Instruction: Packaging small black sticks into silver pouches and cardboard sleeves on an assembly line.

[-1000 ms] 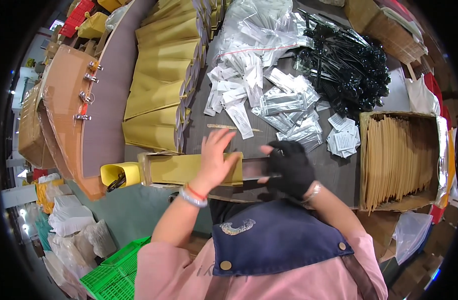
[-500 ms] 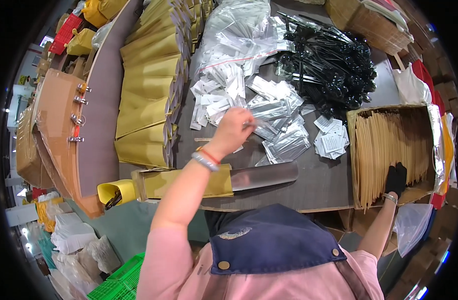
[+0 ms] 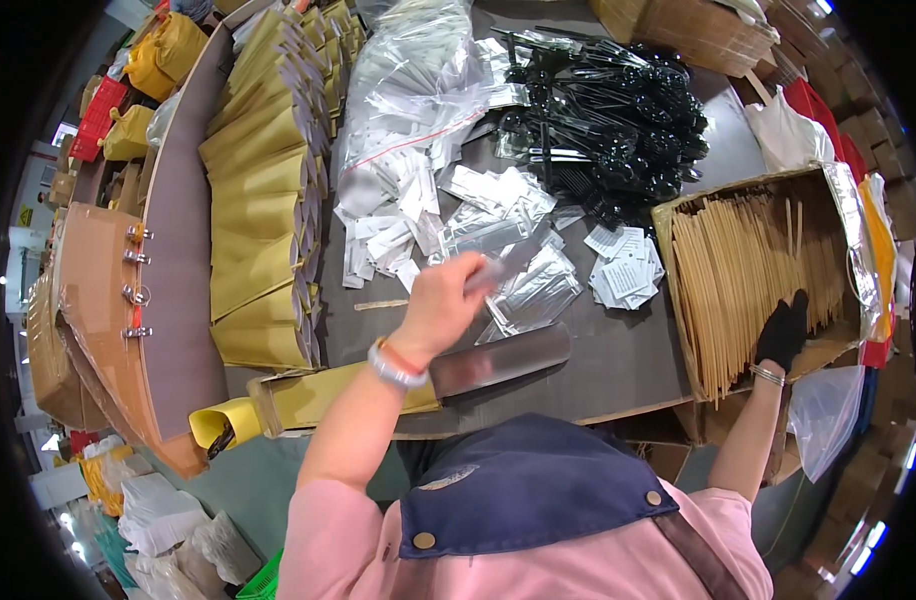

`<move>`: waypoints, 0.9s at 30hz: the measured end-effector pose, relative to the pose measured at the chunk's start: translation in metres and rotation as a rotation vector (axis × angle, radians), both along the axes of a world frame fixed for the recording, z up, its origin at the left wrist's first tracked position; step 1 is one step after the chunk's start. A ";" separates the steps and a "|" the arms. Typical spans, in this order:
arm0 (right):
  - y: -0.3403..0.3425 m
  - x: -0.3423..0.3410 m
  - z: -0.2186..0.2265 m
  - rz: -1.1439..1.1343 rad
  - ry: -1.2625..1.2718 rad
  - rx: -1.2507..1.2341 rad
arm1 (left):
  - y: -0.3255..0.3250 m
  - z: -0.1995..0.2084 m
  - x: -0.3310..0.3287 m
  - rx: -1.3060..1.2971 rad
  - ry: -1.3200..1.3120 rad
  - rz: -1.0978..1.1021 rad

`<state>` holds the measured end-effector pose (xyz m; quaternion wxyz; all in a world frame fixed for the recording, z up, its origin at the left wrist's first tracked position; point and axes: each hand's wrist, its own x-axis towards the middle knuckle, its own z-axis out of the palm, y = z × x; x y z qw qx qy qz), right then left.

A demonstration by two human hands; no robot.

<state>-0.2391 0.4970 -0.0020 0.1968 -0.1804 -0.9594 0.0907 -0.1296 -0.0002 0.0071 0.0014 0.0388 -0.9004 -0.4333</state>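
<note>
My left hand is bare with a band at the wrist and is shut on a clear plastic packet, held just above a pile of similar silvery packets. My right hand wears a black glove and reaches into a cardboard box full of long wooden sticks; its fingers are among the sticks and I cannot tell whether they grip any. A flat yellow paper sleeve with a metal plate pushed into it lies along the table's near edge.
Stacks of yellow paper sleeves stand at the left. A heap of black plastic cutlery sits at the back, a clear bag of white packets beside it. Small white paper slips lie by the box. Cardboard boxes ring the table.
My left hand left the yellow sleeve, reached to the packet pile and lifted a packet. My right hand moved from the sleeve out to the stick box at the right.
</note>
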 end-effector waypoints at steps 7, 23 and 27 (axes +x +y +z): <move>-0.173 -0.013 0.026 0.751 -0.070 -0.330 | 0.014 0.010 0.061 -0.284 0.090 -0.317; -0.241 -0.050 0.019 0.852 -0.410 -0.127 | 0.151 -0.049 -0.063 -0.143 0.212 -0.068; -0.222 -0.049 0.019 0.944 -0.379 -0.275 | 0.140 -0.045 -0.057 -0.121 0.243 -0.131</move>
